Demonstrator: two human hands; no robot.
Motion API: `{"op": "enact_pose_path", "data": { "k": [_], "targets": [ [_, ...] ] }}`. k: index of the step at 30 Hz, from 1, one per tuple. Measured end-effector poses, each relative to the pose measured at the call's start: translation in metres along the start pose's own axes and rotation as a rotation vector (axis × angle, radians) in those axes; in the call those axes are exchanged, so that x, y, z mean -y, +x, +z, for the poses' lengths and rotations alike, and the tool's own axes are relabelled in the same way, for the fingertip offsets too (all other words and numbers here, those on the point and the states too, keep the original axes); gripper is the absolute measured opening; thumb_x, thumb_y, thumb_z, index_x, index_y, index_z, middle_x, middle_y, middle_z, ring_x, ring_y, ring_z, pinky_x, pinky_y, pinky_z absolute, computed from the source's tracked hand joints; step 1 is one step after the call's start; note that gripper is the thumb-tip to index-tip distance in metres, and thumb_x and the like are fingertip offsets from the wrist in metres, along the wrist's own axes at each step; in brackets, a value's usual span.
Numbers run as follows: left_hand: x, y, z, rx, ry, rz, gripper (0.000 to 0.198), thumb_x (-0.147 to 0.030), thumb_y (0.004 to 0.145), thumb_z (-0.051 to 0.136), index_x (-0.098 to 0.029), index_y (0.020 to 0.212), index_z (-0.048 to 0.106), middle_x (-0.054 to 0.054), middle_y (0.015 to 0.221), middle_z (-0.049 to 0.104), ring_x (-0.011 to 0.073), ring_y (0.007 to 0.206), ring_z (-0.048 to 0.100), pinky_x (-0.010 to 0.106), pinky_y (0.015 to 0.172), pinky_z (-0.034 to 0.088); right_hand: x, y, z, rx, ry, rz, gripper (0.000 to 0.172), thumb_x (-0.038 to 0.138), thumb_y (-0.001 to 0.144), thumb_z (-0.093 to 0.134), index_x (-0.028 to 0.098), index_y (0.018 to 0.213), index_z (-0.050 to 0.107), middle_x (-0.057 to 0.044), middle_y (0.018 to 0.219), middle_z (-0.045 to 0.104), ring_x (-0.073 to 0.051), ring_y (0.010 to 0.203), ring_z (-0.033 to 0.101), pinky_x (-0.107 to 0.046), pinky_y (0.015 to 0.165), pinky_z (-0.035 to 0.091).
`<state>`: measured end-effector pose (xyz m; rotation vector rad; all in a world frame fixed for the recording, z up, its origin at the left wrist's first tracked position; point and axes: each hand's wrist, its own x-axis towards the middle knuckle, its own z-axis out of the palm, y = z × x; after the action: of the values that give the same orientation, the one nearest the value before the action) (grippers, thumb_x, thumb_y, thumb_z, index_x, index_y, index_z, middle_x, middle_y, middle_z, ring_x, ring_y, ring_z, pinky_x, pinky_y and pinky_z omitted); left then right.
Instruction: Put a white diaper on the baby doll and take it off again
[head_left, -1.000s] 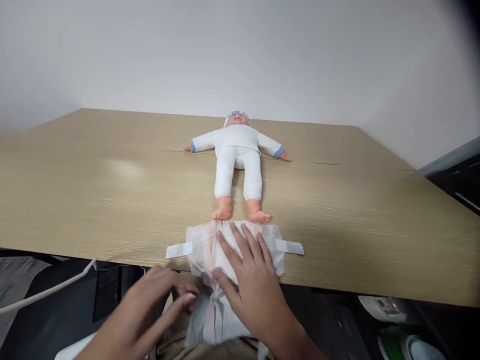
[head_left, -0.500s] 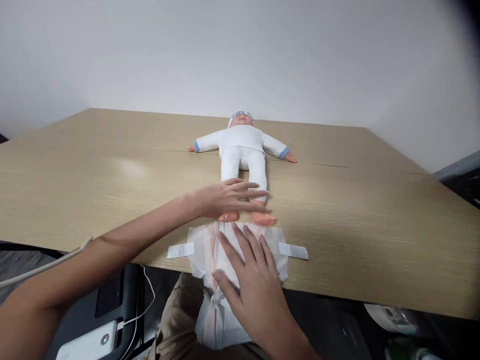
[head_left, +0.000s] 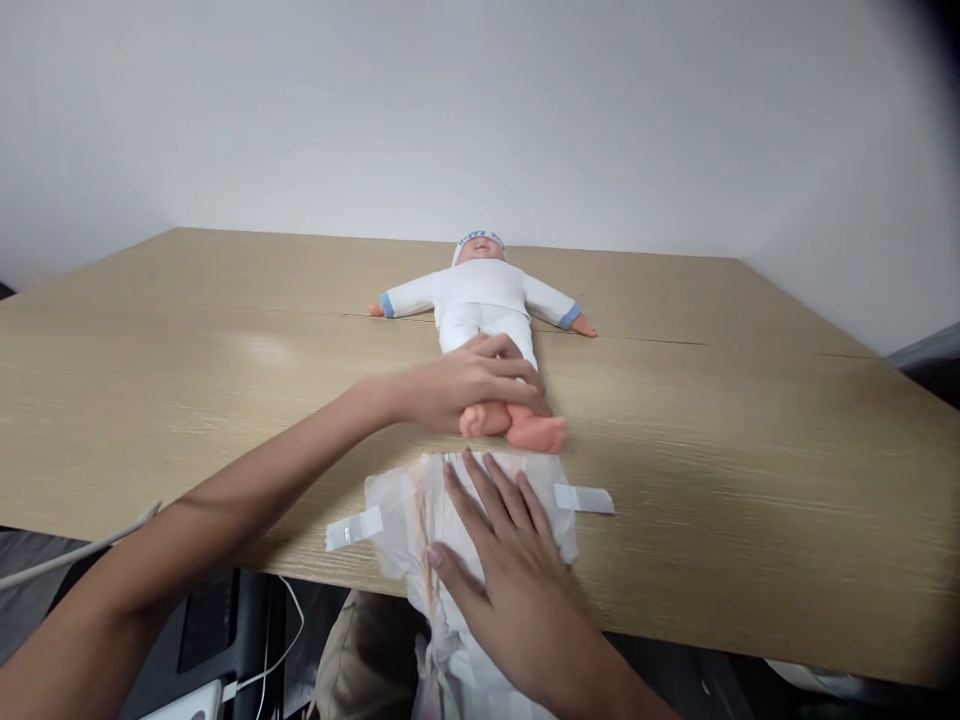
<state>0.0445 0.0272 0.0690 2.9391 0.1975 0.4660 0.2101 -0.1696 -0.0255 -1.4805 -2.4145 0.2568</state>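
A baby doll (head_left: 481,282) in a white outfit with blue cuffs lies on its back, its feet toward me. My left hand (head_left: 472,380) wraps over both lower legs just above the bare feet, which are squeezed close together. An unfolded white diaper (head_left: 394,510) lies at the table's front edge, its lower part hanging over. Its two side tapes stick out left and right. My right hand (head_left: 502,570) rests flat on the diaper with the fingers spread, below the doll's feet.
The wooden table (head_left: 750,480) reaches back to a pale wall (head_left: 480,120). A white cable (head_left: 82,550) runs by my left forearm. Below the front edge, a white power bank (head_left: 184,705) with a cord lies on a dark surface.
My left hand has gone from hovering open over the legs to closing around them, drawing the feet together. My right hand stays on the diaper. The view has tilted slightly.
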Motion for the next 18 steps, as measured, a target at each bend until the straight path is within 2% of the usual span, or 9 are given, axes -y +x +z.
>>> {"op": "enact_pose_path", "data": {
  "k": [2,5,9,13,16,18],
  "targets": [
    [0.003,0.006,-0.020,-0.055,-0.140,-0.007,0.031,-0.026,0.109,0.062,-0.025,0.136,0.077,0.008,0.140,0.079,0.0307,0.128,0.060,0.045,0.119,0.044,-0.005,0.013,-0.005,0.055,0.023,0.010,0.071,0.055,0.119,0.052,0.023,0.182,0.041,-0.007,0.189,0.030,-0.037,0.177,0.030,-0.071,0.141,0.035],
    [0.010,0.014,-0.046,-0.128,-0.234,-0.063,0.025,-0.034,0.106,0.072,-0.024,0.128,0.079,0.006,0.132,0.081,0.0301,0.130,0.064,0.048,0.121,0.044,-0.013,0.038,-0.010,0.124,0.057,0.027,0.072,0.054,0.121,0.049,0.023,0.184,0.035,-0.008,0.192,0.023,-0.034,0.180,0.020,-0.070,0.144,0.026],
    [0.020,0.019,-0.069,-0.220,-0.268,-0.075,0.033,-0.045,0.098,0.085,-0.021,0.121,0.080,0.008,0.123,0.081,0.0327,0.132,0.067,0.053,0.125,0.044,-0.028,0.078,-0.011,0.174,0.072,0.106,0.076,0.060,0.121,0.046,0.021,0.185,0.033,-0.012,0.193,0.016,-0.033,0.181,0.010,-0.067,0.146,0.015],
    [0.025,0.015,-0.084,-0.253,-0.235,-0.084,0.038,-0.048,0.100,0.083,-0.020,0.126,0.078,0.010,0.131,0.079,0.0319,0.139,0.063,0.054,0.131,0.041,-0.047,0.118,-0.003,0.114,0.026,0.106,0.075,0.059,0.121,0.046,0.017,0.183,0.037,-0.018,0.192,0.021,-0.035,0.181,0.015,-0.066,0.146,0.012],
    [0.027,0.008,-0.090,-0.283,-0.219,-0.132,0.039,-0.048,0.100,0.083,-0.024,0.130,0.078,0.007,0.139,0.078,0.0312,0.143,0.060,0.050,0.128,0.047,-0.062,0.147,0.006,0.043,-0.031,0.070,0.072,0.056,0.121,0.044,0.014,0.180,0.042,-0.021,0.189,0.031,-0.039,0.179,0.022,-0.068,0.144,0.017],
    [0.029,0.005,-0.092,-0.306,-0.223,-0.133,0.037,-0.043,0.100,0.084,-0.028,0.133,0.077,0.002,0.140,0.078,0.0286,0.141,0.061,0.047,0.124,0.050,-0.075,0.167,0.010,0.016,-0.064,0.061,0.070,0.053,0.121,0.046,0.012,0.178,0.044,-0.022,0.187,0.035,-0.042,0.178,0.022,-0.068,0.143,0.018]
  ]
}}
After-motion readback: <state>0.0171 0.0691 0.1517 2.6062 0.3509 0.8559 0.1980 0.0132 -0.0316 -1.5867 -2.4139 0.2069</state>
